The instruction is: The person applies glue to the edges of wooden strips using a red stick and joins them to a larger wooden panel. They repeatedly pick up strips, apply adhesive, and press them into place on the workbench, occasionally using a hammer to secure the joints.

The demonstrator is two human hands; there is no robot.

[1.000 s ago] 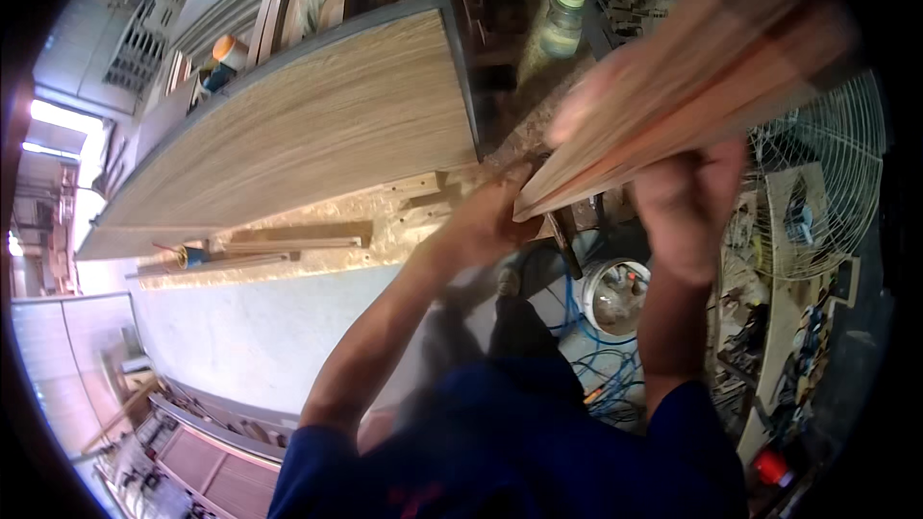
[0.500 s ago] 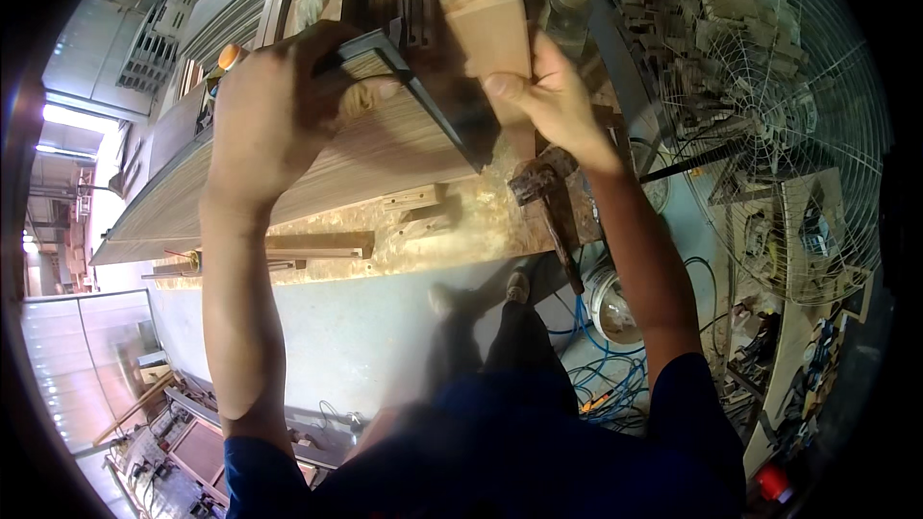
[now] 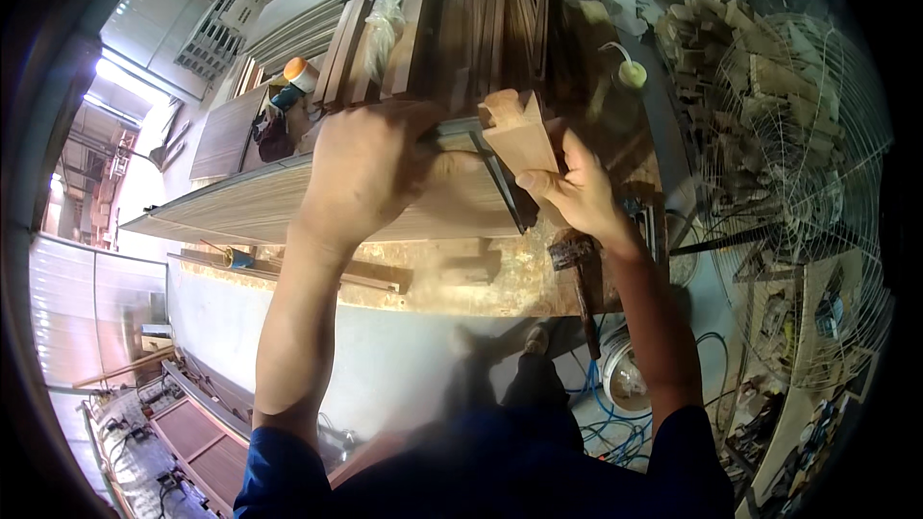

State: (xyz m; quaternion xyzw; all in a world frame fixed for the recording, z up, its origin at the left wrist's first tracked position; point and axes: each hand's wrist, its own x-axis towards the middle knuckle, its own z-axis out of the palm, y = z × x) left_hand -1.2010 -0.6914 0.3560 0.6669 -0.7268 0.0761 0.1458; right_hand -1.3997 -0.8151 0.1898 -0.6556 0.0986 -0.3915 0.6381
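Observation:
My left hand [image 3: 361,173] is closed over the upper edge of a long wood-grain panel [image 3: 279,200] with dark edging, near its right end; some of the fingers are hidden behind it. Between thumb and fingers, my right hand [image 3: 580,187] grips a pale wooden block [image 3: 527,146] with a rounded stub at its top. The block is right beside the panel's dark corner; whether the two touch I cannot tell. Below my right hand lies a hammer [image 3: 574,255] with a dark head, its handle reaching past the workbench's [image 3: 433,300] front edge.
Stacked dark boards [image 3: 471,34] and a clear plastic bag [image 3: 385,24] lie beyond the panel. An orange-capped container [image 3: 300,73] stands at left. A wire fan guard [image 3: 808,183] is at right, near piled offcuts [image 3: 716,48]. A white bucket [image 3: 627,375] and blue hoses [image 3: 615,437] are on the floor.
The view has shifted, so the bench appears lower. My hands are closer together, and the block has come nearer to the panel's corner. Both hands keep their hold.

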